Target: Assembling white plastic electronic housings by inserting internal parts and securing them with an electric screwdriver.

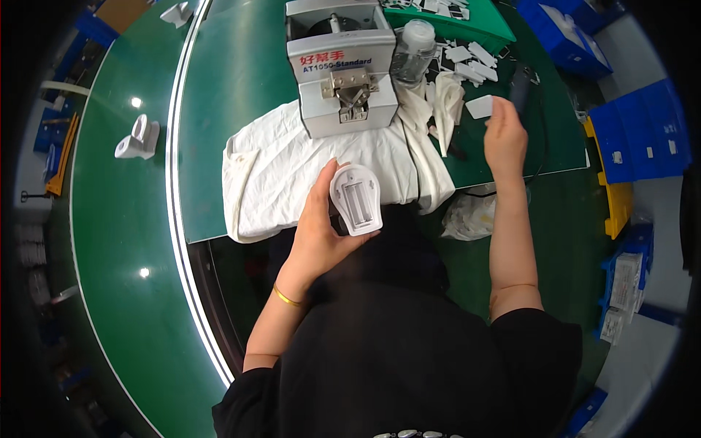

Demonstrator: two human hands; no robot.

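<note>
My left hand is closed round a white plastic housing, held up in front of my body. Its opened battery compartment, with slots and metal contacts, faces me. Out to the right, my right hand pinches a small flat white cover between thumb and fingers. That cover is apart from the housing, above the right part of the bench near a pile of similar white covers. A white cloth lies on the bench beyond my left hand.
A grey tabletop machine stands on the cloth. Beside it are a clear bottle and a green tray of white parts. On the green surface at left sit white housings. Blue bins line the right side.
</note>
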